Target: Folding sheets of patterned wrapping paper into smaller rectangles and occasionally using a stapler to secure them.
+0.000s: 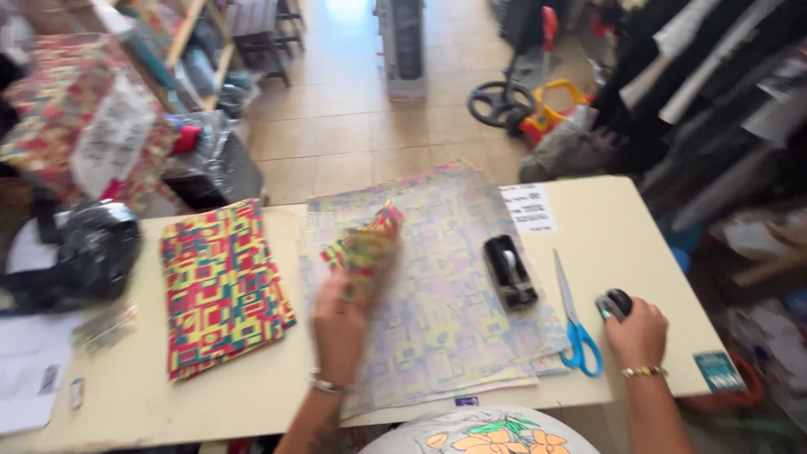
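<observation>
Two hands busy: our left hand (340, 324) grips the patterned wrapped bundle (366, 248), right hand (637, 332) closed on the stapler (614, 303), scissors (574, 324) at its 9 o'clock, long axis 12-to-6.

1. A stack of bright patterned paper (220, 286) lies on the left of the table (622, 227).
2. A black tape dispenser (509, 271) sits beside blue-handled scissors (575, 319).
3. A black plastic bag (88, 252) rests at the table's left edge.
4. A printed white sheet (529, 208) lies near the far edge.
</observation>
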